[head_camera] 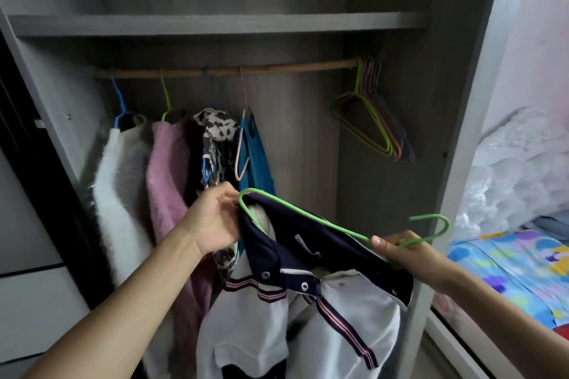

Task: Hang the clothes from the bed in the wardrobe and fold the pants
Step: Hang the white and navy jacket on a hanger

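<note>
Head view. A grey wood-grain wardrobe (215, 24) stands open, with a brown wooden rail (277, 67) running across it under a shelf.

Below the rail and in front of it, a white polo shirt with a navy collar and striped trim (354, 317) hangs between the two hands. A green wire hanger (323, 220) is threaded through the shirt's neck opening and lies tilted, its hook pointing out to the right, well below the rail and not on it.

The left hand (215, 221), below the middle of the rail, has its fingers curled at the hanger's bent shoulder end, where the wire meets the collar. How much of the cloth it also holds cannot be told.

The right hand (400, 252), below the rail's right end, pinches the hanger's neck between thumb and fingers, just under the hook.

Four garments hang from the rail's left half:
- a white fuzzy top (120, 188) on a blue hanger
- a pink knitted top (169, 169) on a green hanger
- a black-and-cream animal-print piece (215, 132)
- a teal strappy top (257, 157) on a pink hanger

At the rail's right end hangs a bunch of bare wire hangers in several colours (375, 120).

Right of the rail, beyond the wardrobe's side panel, lies a bed with a brightly patterned sheet (508, 264). Crumpled clear plastic (517, 169) is heaped above it.
</note>
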`<state>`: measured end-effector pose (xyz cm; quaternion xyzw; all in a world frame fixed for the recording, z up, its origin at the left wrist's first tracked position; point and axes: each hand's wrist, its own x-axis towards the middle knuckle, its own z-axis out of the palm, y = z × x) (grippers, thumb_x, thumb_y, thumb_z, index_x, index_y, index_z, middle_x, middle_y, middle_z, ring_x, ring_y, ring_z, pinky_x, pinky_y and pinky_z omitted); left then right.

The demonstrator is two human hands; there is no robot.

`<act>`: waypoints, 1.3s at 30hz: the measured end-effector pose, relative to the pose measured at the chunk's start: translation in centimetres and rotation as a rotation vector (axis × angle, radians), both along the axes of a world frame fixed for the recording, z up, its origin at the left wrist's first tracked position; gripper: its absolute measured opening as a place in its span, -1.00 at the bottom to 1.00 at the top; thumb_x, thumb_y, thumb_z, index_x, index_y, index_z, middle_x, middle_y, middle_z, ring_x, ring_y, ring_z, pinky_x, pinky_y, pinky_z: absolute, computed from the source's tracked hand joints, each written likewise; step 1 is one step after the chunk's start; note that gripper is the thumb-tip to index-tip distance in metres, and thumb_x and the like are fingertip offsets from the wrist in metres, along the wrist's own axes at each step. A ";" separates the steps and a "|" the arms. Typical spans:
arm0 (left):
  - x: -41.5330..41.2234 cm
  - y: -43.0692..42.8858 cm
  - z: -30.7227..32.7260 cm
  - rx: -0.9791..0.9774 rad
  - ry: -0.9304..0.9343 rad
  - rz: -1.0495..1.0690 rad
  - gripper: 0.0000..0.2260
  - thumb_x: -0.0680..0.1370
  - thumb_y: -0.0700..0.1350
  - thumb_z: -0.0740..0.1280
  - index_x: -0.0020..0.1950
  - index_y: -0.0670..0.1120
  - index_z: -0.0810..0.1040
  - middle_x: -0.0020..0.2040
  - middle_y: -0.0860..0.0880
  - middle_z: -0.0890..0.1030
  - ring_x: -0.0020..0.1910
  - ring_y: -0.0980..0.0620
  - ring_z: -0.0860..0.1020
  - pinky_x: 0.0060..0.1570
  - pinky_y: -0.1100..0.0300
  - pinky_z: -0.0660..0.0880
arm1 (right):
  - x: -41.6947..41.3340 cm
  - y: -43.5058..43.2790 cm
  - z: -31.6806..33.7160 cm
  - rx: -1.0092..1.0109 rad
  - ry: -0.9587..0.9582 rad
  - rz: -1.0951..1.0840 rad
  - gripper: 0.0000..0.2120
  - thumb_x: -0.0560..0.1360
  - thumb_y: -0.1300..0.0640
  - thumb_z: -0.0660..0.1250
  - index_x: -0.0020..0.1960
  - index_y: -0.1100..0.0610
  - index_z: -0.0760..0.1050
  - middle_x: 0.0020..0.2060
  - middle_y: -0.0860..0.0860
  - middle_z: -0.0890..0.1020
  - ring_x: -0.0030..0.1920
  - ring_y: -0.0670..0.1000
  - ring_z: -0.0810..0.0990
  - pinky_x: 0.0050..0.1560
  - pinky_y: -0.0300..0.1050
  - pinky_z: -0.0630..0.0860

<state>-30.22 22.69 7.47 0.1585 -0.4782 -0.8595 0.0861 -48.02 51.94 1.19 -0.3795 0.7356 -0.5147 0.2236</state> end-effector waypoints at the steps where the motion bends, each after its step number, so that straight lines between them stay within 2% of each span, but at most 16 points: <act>1: 0.1 -0.1 0.2 -0.004 0.017 -0.046 -0.48 0.21 -0.08 0.51 0.10 -0.23 0.52 -0.12 -0.18 0.55 -0.17 -0.10 0.54 -0.12 0.10 0.52 | -0.2 -0.1 0.0 -0.005 0.001 -0.008 -0.53 0.52 -0.01 0.27 -0.55 0.08 0.47 -0.56 -0.08 0.42 -0.52 -0.13 0.34 -0.46 -0.31 0.29; 3: 0.1 -0.1 0.4 -0.072 0.015 -0.096 -0.46 0.16 0.02 0.63 0.00 -0.22 0.59 -0.17 -0.16 0.61 -0.17 -0.09 0.57 -0.10 0.08 0.53 | -0.8 -0.6 0.1 -0.001 0.002 -0.030 -0.53 0.47 -0.06 0.29 -0.58 0.07 0.43 -0.57 -0.09 0.36 -0.51 -0.12 0.29 -0.45 -0.29 0.24; 5: 0.3 0.1 0.2 -0.143 -0.034 -0.066 -0.65 0.32 0.03 0.51 -0.05 -0.19 0.62 -0.19 -0.15 0.65 -0.19 -0.07 0.61 -0.10 0.08 0.57 | -1.4 -1.0 -0.1 0.009 0.003 -0.041 -0.49 0.46 -0.17 0.33 -0.57 0.07 0.40 -0.55 -0.05 0.34 -0.48 -0.09 0.27 -0.44 -0.25 0.22; 8: 0.9 -0.5 -0.4 -0.188 -0.094 -0.003 -0.81 0.40 -0.13 0.35 -0.06 -0.19 0.64 -0.21 -0.15 0.66 -0.27 -0.06 0.64 -0.20 0.10 0.61 | -2.3 -1.3 -0.5 0.044 0.008 -0.019 -0.43 0.32 -0.38 0.38 -0.42 0.15 0.49 -0.46 0.07 0.40 -0.39 0.00 0.34 -0.38 -0.18 0.28; 10: 1.4 -1.2 -0.8 -0.223 -0.128 0.044 -0.86 0.37 -0.21 0.37 -0.09 -0.17 0.65 -0.24 -0.15 0.66 -0.33 -0.04 0.64 -0.23 0.11 0.60 | -2.6 -1.7 -0.7 0.067 -0.003 0.029 -0.30 0.28 -0.38 0.39 -0.29 0.33 0.49 -0.40 0.13 0.43 -0.34 0.05 0.37 -0.32 -0.10 0.29; 13: 1.9 -2.4 -1.4 -0.403 -0.228 0.130 -0.89 0.37 -0.29 0.41 -0.14 -0.14 0.67 -0.26 -0.13 0.64 -0.39 0.00 0.61 -0.30 0.20 0.57 | -2.4 -2.5 -0.7 0.048 0.005 0.071 -0.29 0.32 -0.34 0.42 -0.25 0.38 0.45 -0.40 0.12 0.40 -0.36 0.04 0.36 -0.37 -0.16 0.26; 16: 2.2 -3.4 -2.3 -0.722 -0.327 0.224 -0.83 0.40 -0.37 0.45 -0.07 -0.16 0.65 -0.20 -0.14 0.62 -0.28 0.01 0.59 -0.27 0.28 0.53 | -1.6 -3.6 -0.2 0.032 0.048 0.124 -0.48 0.45 -0.17 0.41 -0.29 0.32 0.47 -0.45 0.05 0.40 -0.41 -0.04 0.37 -0.41 -0.24 0.28; 18: 1.9 -3.4 -3.2 -1.018 -0.410 0.287 -0.79 0.33 -0.38 0.51 -0.19 -0.09 0.66 -0.25 -0.06 0.63 -0.23 0.01 0.57 -0.21 0.29 0.52 | -0.7 -4.5 0.2 0.032 0.131 0.173 -0.60 0.50 -0.03 0.39 -0.34 0.26 0.46 -0.47 0.02 0.40 -0.42 -0.08 0.37 -0.39 -0.26 0.30; 20: 1.3 -2.7 -3.9 -1.305 -0.496 0.344 -0.83 0.31 -0.28 0.51 -0.25 -0.01 0.66 -0.26 0.01 0.65 -0.20 0.00 0.60 -0.15 0.18 0.56 | 0.1 -5.6 0.6 0.041 0.220 0.189 -0.64 0.53 0.01 0.39 -0.37 0.17 0.48 -0.47 -0.04 0.42 -0.41 -0.11 0.39 -0.38 -0.26 0.33; 22: 1.3 -0.7 -3.6 -1.604 -0.579 0.416 -0.90 0.38 -0.12 0.46 -0.15 0.05 0.65 -0.17 0.05 0.67 -0.11 -0.02 0.61 -0.13 0.15 0.54 | 0.4 -6.4 0.9 0.020 0.252 0.157 -0.67 0.52 0.01 0.41 -0.37 0.09 0.51 -0.48 -0.12 0.47 -0.42 -0.14 0.43 -0.37 -0.26 0.36; 25: 1.1 2.1 -3.8 -1.995 -0.396 0.551 -0.88 0.48 0.01 0.38 -0.02 0.06 0.62 -0.12 0.07 0.66 -0.10 -0.04 0.62 -0.22 0.15 0.48 | 0.6 -6.8 1.2 -0.048 0.282 0.087 -0.73 0.49 0.00 0.45 -0.30 0.14 0.58 -0.43 -0.09 0.55 -0.39 -0.14 0.51 -0.33 -0.23 0.43; 29: 0.2 3.2 -5.1 -2.148 0.028 0.550 -0.70 0.53 0.17 0.23 -0.10 0.00 0.64 -0.25 0.09 0.58 -0.22 0.04 0.57 -0.33 0.14 0.49 | 1.1 -6.8 1.6 -0.162 0.270 0.062 -0.76 0.48 0.05 0.46 -0.31 0.14 0.59 -0.45 -0.05 0.56 -0.40 -0.10 0.52 -0.35 -0.19 0.44; 32: 0.4 1.8 -5.8 -2.157 0.118 0.441 -0.51 0.57 0.28 0.11 0.09 -0.04 0.64 -0.03 -0.01 0.53 -0.01 -0.02 0.51 -0.04 0.04 0.50 | 1.1 -6.0 2.3 -0.268 0.198 0.028 -0.73 0.49 0.13 0.44 -0.37 0.14 0.58 -0.49 -0.05 0.54 -0.44 -0.11 0.50 -0.39 -0.26 0.41; 34: 0.9 1.2 -6.0 -2.119 0.056 0.308 -0.39 0.56 0.35 0.02 0.33 -0.03 0.52 0.21 -0.05 0.50 0.20 -0.05 0.46 0.19 -0.01 0.44 | 1.0 -5.5 2.9 -0.305 0.184 0.007 -0.74 0.50 0.15 0.43 -0.36 0.18 0.58 -0.49 -0.03 0.56 -0.45 -0.11 0.52 -0.41 -0.28 0.42; 35: 0.9 1.1 -6.1 -2.100 0.035 0.260 -0.33 0.54 0.38 -0.02 0.41 -0.03 0.43 0.26 -0.03 0.51 0.21 -0.03 0.49 0.19 -0.01 0.46 | 0.9 -5.4 3.2 -0.313 0.191 -0.006 -0.74 0.49 0.14 0.43 -0.35 0.19 0.59 -0.48 0.00 0.57 -0.44 -0.10 0.54 -0.40 -0.27 0.43; 39: -0.2 2.0 -6.5 -2.176 0.138 0.475 -0.37 0.56 0.37 -0.01 0.29 -0.08 0.48 -0.09 0.02 0.70 -0.28 -0.02 0.66 -0.40 0.12 0.56 | 1.2 -6.0 4.0 -0.301 0.288 -0.033 -0.72 0.50 0.08 0.43 -0.33 0.20 0.60 -0.44 0.08 0.61 -0.42 -0.07 0.56 -0.38 -0.23 0.48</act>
